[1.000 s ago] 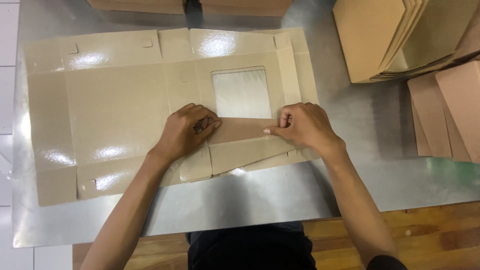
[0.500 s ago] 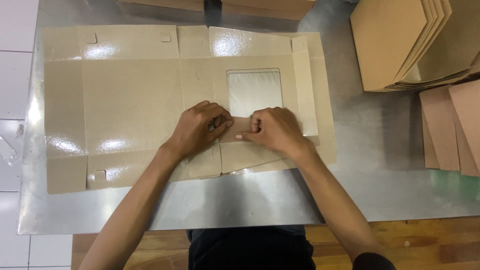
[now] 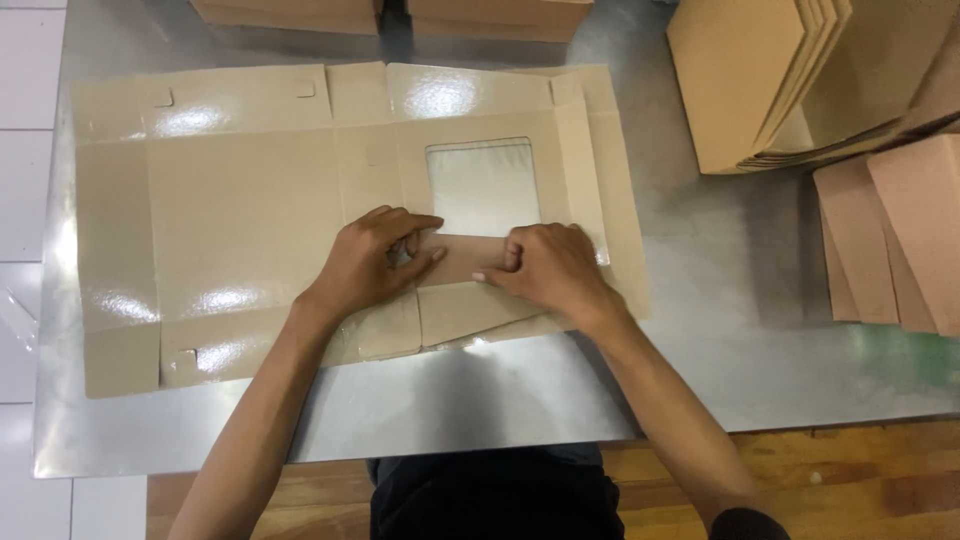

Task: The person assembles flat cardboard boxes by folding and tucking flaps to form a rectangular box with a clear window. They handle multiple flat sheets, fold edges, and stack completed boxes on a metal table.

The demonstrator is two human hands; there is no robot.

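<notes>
A: Status, head cam. Flat box blank, glossy tan card w/ clear window, lies spread on the steel table, printed-free side up, centre-left of the top.

B: Hands?

A: Left hand flat on the card just left of the window, fingers spread, thumb and index tip on the folded flap. Right hand fingers curled, knuckles down, pressing same flap from its right end. Neither pinches anything; both bear down.

B: Progress?

A: Judgement only: early. One near-edge flap below the window is turned over and being creased; brown underside shows. Remaining panels, side tabs, far-edge flaps all lie flat, no walls up, no tabs locked. Most of the folding seems left.

B: Surroundings?

A: Stack of flat tan blanks at far right, brown card sheets beside it, near right edge. More cardboard stacks at far edge, just touching frame top. Wooden bench edge nearest the person.

B: Obstructions?

A: None on the blank itself. The far stacks sit close to its far edge; could crowd that side.
</notes>
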